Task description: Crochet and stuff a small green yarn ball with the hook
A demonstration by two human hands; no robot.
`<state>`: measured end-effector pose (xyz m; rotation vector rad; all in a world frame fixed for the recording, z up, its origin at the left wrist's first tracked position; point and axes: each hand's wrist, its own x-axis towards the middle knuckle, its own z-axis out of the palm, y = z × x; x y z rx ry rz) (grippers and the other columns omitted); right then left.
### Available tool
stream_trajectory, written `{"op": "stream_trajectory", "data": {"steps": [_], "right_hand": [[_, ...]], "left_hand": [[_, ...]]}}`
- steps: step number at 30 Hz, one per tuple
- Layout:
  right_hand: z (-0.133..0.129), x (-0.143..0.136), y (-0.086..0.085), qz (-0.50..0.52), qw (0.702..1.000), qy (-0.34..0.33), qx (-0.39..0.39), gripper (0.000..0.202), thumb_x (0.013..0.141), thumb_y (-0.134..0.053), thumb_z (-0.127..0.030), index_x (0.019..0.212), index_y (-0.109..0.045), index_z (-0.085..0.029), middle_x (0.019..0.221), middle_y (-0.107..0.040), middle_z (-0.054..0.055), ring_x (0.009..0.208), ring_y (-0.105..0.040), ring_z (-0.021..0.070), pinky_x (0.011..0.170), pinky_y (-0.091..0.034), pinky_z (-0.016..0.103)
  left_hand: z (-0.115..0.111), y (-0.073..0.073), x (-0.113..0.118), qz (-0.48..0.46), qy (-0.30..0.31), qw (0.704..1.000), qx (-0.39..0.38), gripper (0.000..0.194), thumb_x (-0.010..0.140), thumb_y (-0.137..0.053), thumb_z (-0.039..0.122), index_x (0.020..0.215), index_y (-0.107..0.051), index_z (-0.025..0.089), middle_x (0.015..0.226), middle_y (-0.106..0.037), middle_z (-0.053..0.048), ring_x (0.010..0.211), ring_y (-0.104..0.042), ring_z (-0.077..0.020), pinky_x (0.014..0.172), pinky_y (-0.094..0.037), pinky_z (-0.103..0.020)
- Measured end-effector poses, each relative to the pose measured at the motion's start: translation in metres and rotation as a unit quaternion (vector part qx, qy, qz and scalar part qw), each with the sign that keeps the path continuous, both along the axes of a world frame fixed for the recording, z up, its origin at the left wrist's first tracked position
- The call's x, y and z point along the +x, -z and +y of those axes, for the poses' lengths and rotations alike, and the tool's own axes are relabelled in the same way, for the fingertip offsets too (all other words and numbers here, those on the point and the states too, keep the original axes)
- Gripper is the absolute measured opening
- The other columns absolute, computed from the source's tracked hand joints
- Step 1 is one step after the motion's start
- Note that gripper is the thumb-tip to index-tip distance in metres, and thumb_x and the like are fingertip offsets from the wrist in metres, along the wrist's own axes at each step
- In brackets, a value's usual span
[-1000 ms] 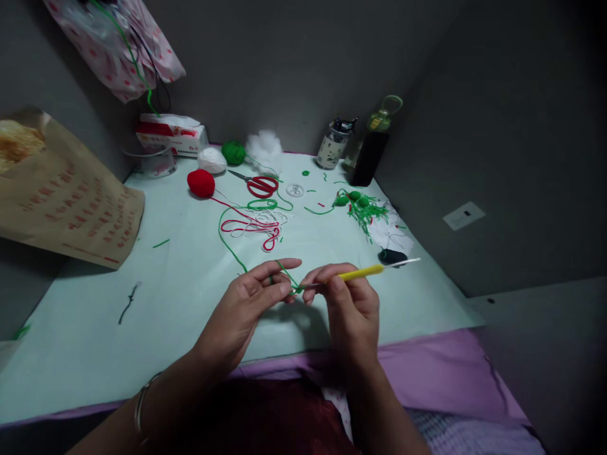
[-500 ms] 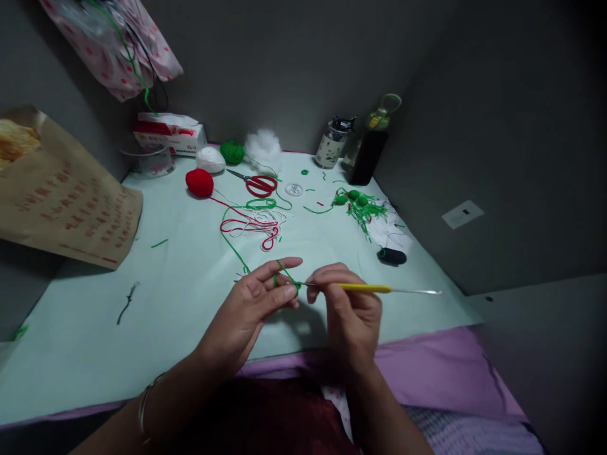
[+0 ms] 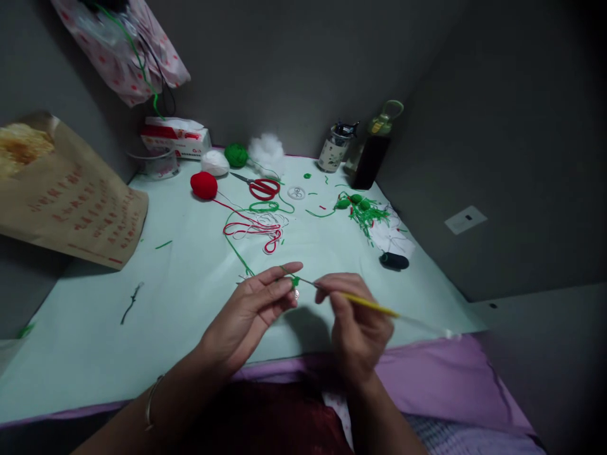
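Between thumb and fingers, my left hand (image 3: 258, 300) pinches a small green crochet piece (image 3: 295, 282), with green yarn running over the raised index finger. A small pale metallic-looking bit hangs just below the piece. My right hand (image 3: 355, 316) grips a crochet hook (image 3: 370, 304) with a yellow handle; its thin left end reaches the green piece, and the far end is blurred. From my left hand, a green strand (image 3: 239, 256) trails back across the table. Behind the hands lie tangled red and white yarn (image 3: 258, 229) and scissors with red handles (image 3: 264, 189).
Red (image 3: 203, 186), white (image 3: 215, 163) and green (image 3: 236, 155) yarn balls sit at the back beside white stuffing (image 3: 266, 154). A paper bag (image 3: 90, 202) stands left. A dark bottle (image 3: 373, 151), a pen cup (image 3: 332, 151) and green tasselled pieces (image 3: 363, 208) are right.
My right hand has shifted slightly right and down, tilting the hook so its far end sits lower. My left fingers have turned slightly with the green piece. The whole view has shifted a little.
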<state>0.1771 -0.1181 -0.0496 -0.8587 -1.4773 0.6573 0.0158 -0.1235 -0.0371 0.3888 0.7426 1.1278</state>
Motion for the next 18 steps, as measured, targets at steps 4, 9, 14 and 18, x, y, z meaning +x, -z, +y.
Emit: {"op": "stream_trajectory", "data": {"steps": [4, 9, 14, 18], "right_hand": [[0.007, -0.002, -0.002, 0.132, 0.983, -0.079, -0.102, 0.019, 0.099, -0.060, -0.023, 0.094, -0.077, -0.026, 0.087, -0.069, 0.002, 0.071, -0.062, 0.0146, 0.063, -0.052, 0.029], [0.008, -0.003, 0.000, 0.107, 0.979, -0.103, -0.138, 0.014, 0.097, -0.064, -0.025, 0.097, -0.078, -0.024, 0.090, -0.074, 0.004, 0.076, -0.067, 0.0161, 0.069, -0.056, 0.031], [0.004, 0.003, -0.002, 0.107, 0.979, -0.109, -0.133, 0.020, 0.103, -0.053, -0.025, 0.100, -0.073, -0.023, 0.093, -0.075, 0.005, 0.073, -0.069, 0.0160, 0.069, -0.059, 0.033], [-0.003, 0.005, -0.004, -0.106, 0.991, -0.067, 0.044, 0.031, 0.099, -0.054, -0.011, 0.119, -0.070, -0.027, 0.105, -0.076, 0.006, 0.090, -0.072, 0.0194, 0.079, -0.060, 0.036]], "left_hand": [[-0.002, -0.002, -0.002, 0.055, -0.015, 0.998, 0.040, 0.024, 0.082, -0.082, 0.020, 0.106, -0.081, 0.021, 0.082, -0.070, 0.000, 0.074, -0.063, -0.0095, 0.078, -0.049, -0.021], [-0.005, -0.003, 0.000, 0.105, 0.008, 0.991, 0.082, 0.031, 0.084, -0.080, 0.024, 0.116, -0.078, 0.023, 0.089, -0.073, -0.002, 0.081, -0.064, -0.0137, 0.087, -0.047, -0.028], [-0.003, -0.004, -0.003, 0.101, 0.004, 0.992, 0.071, 0.031, 0.086, -0.078, 0.027, 0.117, -0.077, 0.022, 0.088, -0.069, -0.001, 0.081, -0.063, -0.0140, 0.090, -0.045, -0.030], [-0.006, -0.004, 0.000, 0.107, -0.036, 0.990, 0.087, 0.041, 0.083, -0.082, 0.023, 0.123, -0.074, 0.026, 0.075, -0.065, 0.003, 0.074, -0.059, -0.0111, 0.082, -0.046, -0.025]]}}
